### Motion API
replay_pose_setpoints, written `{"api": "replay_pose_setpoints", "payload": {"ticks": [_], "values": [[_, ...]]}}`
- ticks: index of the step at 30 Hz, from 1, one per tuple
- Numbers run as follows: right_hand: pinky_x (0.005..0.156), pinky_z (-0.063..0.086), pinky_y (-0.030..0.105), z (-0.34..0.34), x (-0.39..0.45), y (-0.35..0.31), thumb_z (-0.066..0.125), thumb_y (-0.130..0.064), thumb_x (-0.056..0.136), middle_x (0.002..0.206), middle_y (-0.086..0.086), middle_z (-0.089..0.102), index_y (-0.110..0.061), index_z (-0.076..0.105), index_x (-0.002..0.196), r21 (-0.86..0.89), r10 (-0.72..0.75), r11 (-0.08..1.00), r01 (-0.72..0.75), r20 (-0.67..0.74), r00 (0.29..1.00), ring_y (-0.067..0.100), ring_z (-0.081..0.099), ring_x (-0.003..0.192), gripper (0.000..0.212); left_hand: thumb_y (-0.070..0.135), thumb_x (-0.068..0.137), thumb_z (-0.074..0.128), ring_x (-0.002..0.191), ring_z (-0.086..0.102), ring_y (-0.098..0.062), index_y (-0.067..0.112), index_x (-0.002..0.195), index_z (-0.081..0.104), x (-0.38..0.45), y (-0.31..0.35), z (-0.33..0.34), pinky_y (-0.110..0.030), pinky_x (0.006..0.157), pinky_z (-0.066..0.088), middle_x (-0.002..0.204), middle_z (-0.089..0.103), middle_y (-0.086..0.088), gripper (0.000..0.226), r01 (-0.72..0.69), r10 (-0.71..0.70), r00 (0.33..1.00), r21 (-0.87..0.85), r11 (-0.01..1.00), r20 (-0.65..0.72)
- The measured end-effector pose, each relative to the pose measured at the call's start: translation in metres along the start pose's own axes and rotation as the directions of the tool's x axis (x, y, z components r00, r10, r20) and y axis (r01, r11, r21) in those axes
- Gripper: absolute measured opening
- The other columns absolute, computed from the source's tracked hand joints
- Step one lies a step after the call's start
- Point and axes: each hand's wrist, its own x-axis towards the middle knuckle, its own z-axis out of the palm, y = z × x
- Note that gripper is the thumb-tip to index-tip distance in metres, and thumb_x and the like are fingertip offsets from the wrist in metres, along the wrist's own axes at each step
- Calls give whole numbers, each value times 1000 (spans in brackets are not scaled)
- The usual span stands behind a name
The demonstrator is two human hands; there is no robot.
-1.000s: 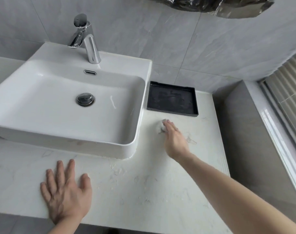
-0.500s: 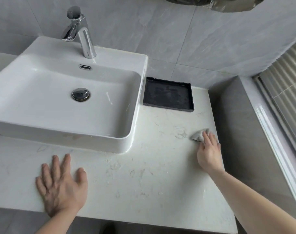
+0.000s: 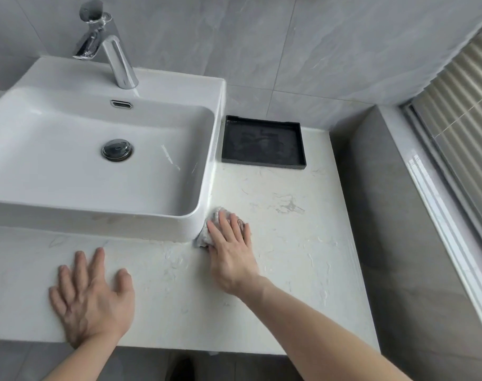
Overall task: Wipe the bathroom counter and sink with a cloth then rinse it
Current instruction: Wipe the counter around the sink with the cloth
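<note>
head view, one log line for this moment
step: wiping counter | right hand: presses cloth at sink corner | left hand: flat on counter

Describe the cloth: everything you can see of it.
The cloth is small, pale grey-white, textured and bunched up. It lies on the white marbled counter, against the front right corner of the sink. The right hand presses it with straight fingers, covering most of it; only its edges show.

The sink (image 3: pixel 97 221) blocks my right hand (image 3: pixel 231 251) on its left, with the cloth (image 3: pixel 213 214) against its corner. Ahead, bare table (image 3: pixel 289 257) runs to the tray (image 3: pixel 263 143); rightward it reaches the side wall (image 3: pixel 385 215). My left hand (image 3: pixel 91 298) lies flat on the strip before the sink.
</note>
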Motion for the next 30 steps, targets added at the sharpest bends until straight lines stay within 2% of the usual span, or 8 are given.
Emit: {"api": "replay_pose_setpoints", "payload": {"ticks": [4, 11, 16, 18, 20, 23, 26, 30], "values": [[127, -11, 41, -7, -12, 31, 34, -26, 106, 174, -4, 2, -34, 22, 163, -36, 31, 999, -33, -42, 999, 22, -6, 160, 59, 57, 89, 31, 155, 11, -30, 31, 155, 33, 0, -1, 2, -51, 125, 5, 168, 22, -2, 71, -5, 5, 1000, -11, 1000, -6], [129, 7, 38, -83, -65, 155, 37, -14, 107, 169, -2, 27, -24, 43, 156, 107, 428, 904, -414, -213, 879, 24, 19, 158, 51, 56, 89, 33, 155, 11, -31, 30, 155, 34, 0, -2, 2, -52, 124, 5, 168, 22, -3, 70, -3, 3, 1000, -17, 1000, 0], [116, 38, 37, -121, -92, 136, 33, -8, 107, 148, -37, 42, -52, 51, 126, 390, 587, 797, -462, -314, 746, 10, 41, 146, 51, 57, 89, 30, 155, 10, -31, 31, 155, 34, -1, 0, -1, -51, 125, 5, 168, 22, -3, 71, 7, -7, 1000, -18, 1000, 9], [111, 36, 23, -117, -80, 106, 35, 2, 104, 129, -48, 51, -35, 54, 116, 478, 522, 812, -334, -339, 783, 7, 47, 141, 43, 57, 89, 29, 155, 9, -30, 31, 155, 33, -1, -1, -1, -51, 125, 4, 168, 21, -3, 71, 2, -1, 1000, -19, 1000, 12], [108, 32, 13, -96, -63, 81, 42, 6, 102, 121, -37, 59, -23, 60, 110, 470, 374, 864, -182, -356, 856, 14, 54, 136, 35, 57, 89, 30, 155, 9, -30, 31, 155, 33, 0, -2, -1, -51, 125, 4, 168, 21, -3, 71, -3, 3, 1000, -18, 1000, 11], [125, 18, 34, -52, -37, 41, 47, -4, 102, 157, -20, 43, -33, 52, 143, 288, 145, 953, -93, -164, 976, 18, 27, 154, 51, 57, 89, 32, 155, 10, -30, 31, 155, 33, 0, -2, 1, -52, 125, 6, 168, 22, -3, 71, 2, -2, 1000, -30, 1000, 1], [128, 0, 54, -11, -25, 5, 40, -15, 103, 172, -8, 18, -32, 35, 157, 75, 0, 997, -3, 39, 999, 29, 3, 160, 57, 56, 88, 33, 154, 12, -32, 30, 153, 36, 0, -2, 2, -54, 124, 9, 167, 25, -5, 70, -1, 0, 1000, -26, 1000, -11], [128, -5, 49, -7, -31, 20, 36, -34, 107, 174, -8, 5, -35, 24, 162, -48, -28, 998, 30, 34, 999, 29, -6, 160, 56, 56, 89, 33, 154, 12, -31, 30, 154, 35, 0, -1, 1, -54, 124, 7, 167, 24, -5, 70, -4, 3, 1000, -30, 1000, -13]]}}
